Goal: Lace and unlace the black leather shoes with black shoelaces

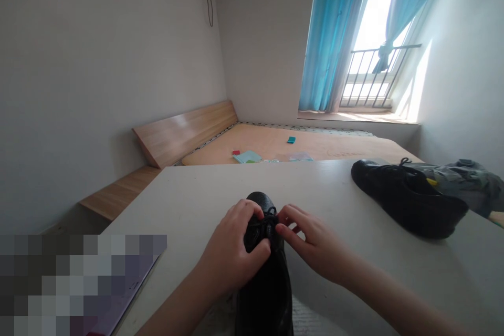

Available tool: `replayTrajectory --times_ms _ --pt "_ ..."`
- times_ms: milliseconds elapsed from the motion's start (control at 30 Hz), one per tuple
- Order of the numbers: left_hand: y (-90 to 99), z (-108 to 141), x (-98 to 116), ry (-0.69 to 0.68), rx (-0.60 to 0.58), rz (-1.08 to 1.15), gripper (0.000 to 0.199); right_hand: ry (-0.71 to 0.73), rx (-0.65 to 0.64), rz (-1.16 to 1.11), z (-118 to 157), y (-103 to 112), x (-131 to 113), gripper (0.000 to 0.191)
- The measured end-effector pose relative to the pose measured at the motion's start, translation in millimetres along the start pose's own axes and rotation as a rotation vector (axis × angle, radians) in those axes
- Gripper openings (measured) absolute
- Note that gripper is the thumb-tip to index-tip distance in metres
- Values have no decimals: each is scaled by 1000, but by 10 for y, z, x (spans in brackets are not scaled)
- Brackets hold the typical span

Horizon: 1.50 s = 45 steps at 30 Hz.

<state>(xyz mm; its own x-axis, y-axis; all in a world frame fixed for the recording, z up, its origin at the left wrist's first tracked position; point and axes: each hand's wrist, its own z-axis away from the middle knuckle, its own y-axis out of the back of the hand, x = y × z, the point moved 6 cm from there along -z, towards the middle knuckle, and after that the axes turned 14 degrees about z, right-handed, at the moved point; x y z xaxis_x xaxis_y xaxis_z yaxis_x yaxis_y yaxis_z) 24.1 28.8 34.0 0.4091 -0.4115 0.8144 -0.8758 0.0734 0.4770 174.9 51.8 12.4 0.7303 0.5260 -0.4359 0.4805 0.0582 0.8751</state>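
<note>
A black lace-up shoe (265, 294) lies upright on the white table in front of me, toe pointing away. Across its top is a black shoelace (271, 216) tied in a small bow. My left hand (238, 241) grips the shoe from the left, index finger by the bow and thumb on the edge of the opening. On the right side, the fingers of my right hand (301, 231) are bent and pinch at the lace by the bow. The fingertips partly cover the knot.
A second black shoe (405, 197) rests on the table (189, 189) at the right, beside crumpled grey-green fabric (464, 178). At the lower left lies a purple flat item (137, 278), partly pixelated. Beyond the table is a bed (334, 144) with small packets on it.
</note>
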Motion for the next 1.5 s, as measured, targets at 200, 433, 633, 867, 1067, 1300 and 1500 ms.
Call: replayTrajectory --times_ms 200,433,633,867,1067,1300,1500 --pt "-6 19 -63 14 45 70 13 105 46 -160 -36 -95 58 13" --pt "-28 24 -57 -6 43 72 12 121 91 -184 -38 50 38 20" --pt "-84 82 -34 -14 79 71 13 123 18 -190 -26 21 49 13" --pt "-103 102 10 -22 92 74 14 27 -51 -524 -41 22 59 27" --pt "-96 80 -10 -17 100 113 16 -278 75 -1309 -96 292 344 19" --pt "-105 88 5 -9 80 110 10 -203 -37 -1309 -108 343 347 29" --pt "-85 67 65 -14 46 5 5 47 -25 -136 15 115 62 14"
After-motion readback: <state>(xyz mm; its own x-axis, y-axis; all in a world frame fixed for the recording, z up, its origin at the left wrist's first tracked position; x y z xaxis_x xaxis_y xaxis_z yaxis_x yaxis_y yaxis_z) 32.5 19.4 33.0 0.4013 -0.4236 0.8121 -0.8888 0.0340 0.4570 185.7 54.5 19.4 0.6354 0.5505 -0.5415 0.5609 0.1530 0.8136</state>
